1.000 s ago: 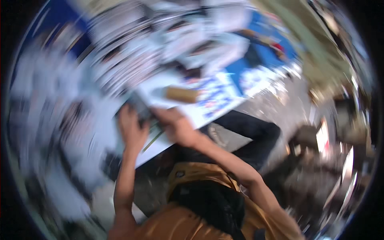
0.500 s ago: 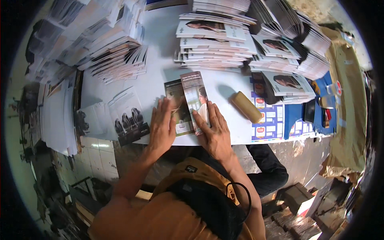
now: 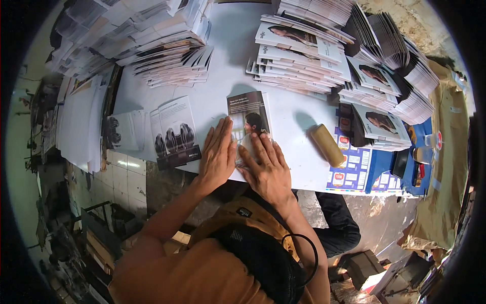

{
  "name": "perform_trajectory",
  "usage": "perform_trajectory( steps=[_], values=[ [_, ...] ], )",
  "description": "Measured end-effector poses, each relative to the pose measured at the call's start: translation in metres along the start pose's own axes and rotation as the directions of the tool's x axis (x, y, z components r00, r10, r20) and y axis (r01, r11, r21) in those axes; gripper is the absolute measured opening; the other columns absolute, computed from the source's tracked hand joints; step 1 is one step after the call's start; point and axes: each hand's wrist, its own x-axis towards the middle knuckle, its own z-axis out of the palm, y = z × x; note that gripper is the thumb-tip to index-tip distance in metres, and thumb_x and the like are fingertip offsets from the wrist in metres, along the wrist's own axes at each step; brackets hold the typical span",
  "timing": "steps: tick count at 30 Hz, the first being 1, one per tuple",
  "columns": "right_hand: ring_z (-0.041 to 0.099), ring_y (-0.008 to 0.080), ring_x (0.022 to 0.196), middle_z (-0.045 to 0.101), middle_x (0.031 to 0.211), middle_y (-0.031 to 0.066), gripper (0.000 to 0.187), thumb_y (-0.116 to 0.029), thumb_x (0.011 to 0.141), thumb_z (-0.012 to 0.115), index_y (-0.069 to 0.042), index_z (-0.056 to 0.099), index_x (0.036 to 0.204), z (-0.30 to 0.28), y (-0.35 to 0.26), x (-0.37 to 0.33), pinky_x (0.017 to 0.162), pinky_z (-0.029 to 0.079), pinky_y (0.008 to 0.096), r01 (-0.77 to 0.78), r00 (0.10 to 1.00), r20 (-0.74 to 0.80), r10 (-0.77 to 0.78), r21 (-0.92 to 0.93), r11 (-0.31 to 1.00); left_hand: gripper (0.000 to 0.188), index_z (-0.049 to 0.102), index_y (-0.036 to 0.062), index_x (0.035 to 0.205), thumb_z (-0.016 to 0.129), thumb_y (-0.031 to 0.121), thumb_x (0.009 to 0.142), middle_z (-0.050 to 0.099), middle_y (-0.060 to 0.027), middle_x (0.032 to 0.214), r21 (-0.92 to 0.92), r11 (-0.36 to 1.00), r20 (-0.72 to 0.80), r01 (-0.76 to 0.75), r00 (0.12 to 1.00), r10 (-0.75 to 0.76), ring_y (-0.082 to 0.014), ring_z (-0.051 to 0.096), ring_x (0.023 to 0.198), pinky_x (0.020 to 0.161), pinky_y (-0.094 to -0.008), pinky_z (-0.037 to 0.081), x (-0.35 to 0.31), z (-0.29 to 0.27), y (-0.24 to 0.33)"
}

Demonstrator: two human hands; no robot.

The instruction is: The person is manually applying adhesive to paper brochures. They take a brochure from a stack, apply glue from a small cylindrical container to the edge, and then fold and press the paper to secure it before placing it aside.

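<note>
A folded leaflet (image 3: 246,109) with a dark top band and a photo of a person lies on the white table in front of me. Along its left edge rests my left hand (image 3: 217,156), fingers stretched out and close together. My right hand (image 3: 267,164) is spread flat over the leaflet's lower part, covering much of it. A pale edge of another layer shows at the leaflet's right side. Left of my left hand lies a printed sheet (image 3: 175,133) picturing dark rounded objects. Neither hand grips anything.
A tan block (image 3: 326,145) lies right of my hands, beside a blue printed sheet (image 3: 349,172). Tall stacks of folded leaflets (image 3: 301,53) stand at the back right. More piles of folded papers (image 3: 174,63) fill the back left. Brown paper (image 3: 445,172) hangs at the right edge.
The two leaflet panels that lay fanned apart now lie almost one over the other. My hands have come closer together. The whole view has turned slightly.
</note>
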Motion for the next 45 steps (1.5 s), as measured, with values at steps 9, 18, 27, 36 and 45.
perform_trajectory(
  steps=[9, 18, 27, 36, 45],
  values=[
    [0.041, 0.0312, 0.147, 0.047, 0.156, 0.0151, 0.047, -0.037, 0.094, 0.069, -0.016, 0.066, 0.136, -0.003, 0.001, -0.002, 0.120, 0.032, 0.0507, -0.016, 1.000, 0.001, 0.016, 0.017, 1.000, 0.054, 0.040, -0.0058, 0.151, 0.053, 0.009, 0.101, 0.042, -0.0231, 0.157, 0.057, 0.998, 0.048, 0.013, 0.999, -0.016, -0.0365, 0.040, 0.148, 0.122, -0.0519, 0.029, 0.001, 0.000, 0.003],
    [0.043, 0.0362, 0.145, 0.046, 0.157, 0.0153, 0.056, -0.020, 0.090, 0.068, -0.006, 0.058, 0.142, -0.007, 0.021, 0.027, 0.116, 0.034, 0.0522, -0.055, 0.993, -0.100, 0.056, 0.012, 0.998, 0.051, 0.043, -0.0062, 0.149, 0.051, 0.009, 0.101, 0.041, -0.0212, 0.159, 0.136, 0.991, 0.070, -0.004, 0.998, -0.006, -0.0360, 0.038, 0.149, 0.123, -0.0515, 0.028, 0.001, -0.001, 0.003],
    [0.047, 0.0342, 0.143, 0.049, 0.156, 0.0129, 0.054, -0.023, 0.095, 0.063, -0.007, 0.056, 0.145, 0.002, 0.033, 0.026, 0.116, 0.036, 0.0507, -0.054, 0.995, -0.093, 0.045, -0.095, 0.994, 0.055, 0.038, -0.0058, 0.153, 0.049, 0.008, 0.101, 0.037, -0.0227, 0.161, 0.072, 0.997, 0.082, -0.010, 0.997, 0.004, -0.0389, 0.034, 0.150, 0.124, -0.0533, 0.025, -0.003, 0.001, -0.003],
    [0.050, 0.0331, 0.141, 0.051, 0.154, 0.0132, 0.049, -0.020, 0.095, 0.062, -0.006, 0.059, 0.142, 0.003, 0.034, 0.027, 0.116, 0.036, 0.0498, -0.054, 0.994, -0.101, 0.045, -0.082, 0.995, 0.060, 0.035, -0.0038, 0.156, 0.050, 0.002, 0.098, 0.035, -0.0219, 0.163, 0.035, 0.999, 0.092, -0.009, 0.996, 0.006, -0.0394, 0.032, 0.152, 0.125, -0.0539, 0.022, -0.003, -0.001, -0.004],
    [0.050, 0.0319, 0.140, 0.053, 0.153, 0.0131, 0.047, -0.021, 0.096, 0.063, -0.006, 0.061, 0.140, 0.004, 0.031, 0.028, 0.116, 0.036, 0.0485, -0.072, 0.990, -0.127, 0.062, -0.076, 0.995, 0.056, 0.038, -0.0057, 0.153, 0.051, 0.005, 0.099, 0.040, -0.0227, 0.159, 0.079, 0.997, 0.068, -0.021, 0.998, 0.016, -0.0380, 0.036, 0.150, 0.124, -0.0527, 0.025, -0.002, 0.001, -0.003]
  ],
)
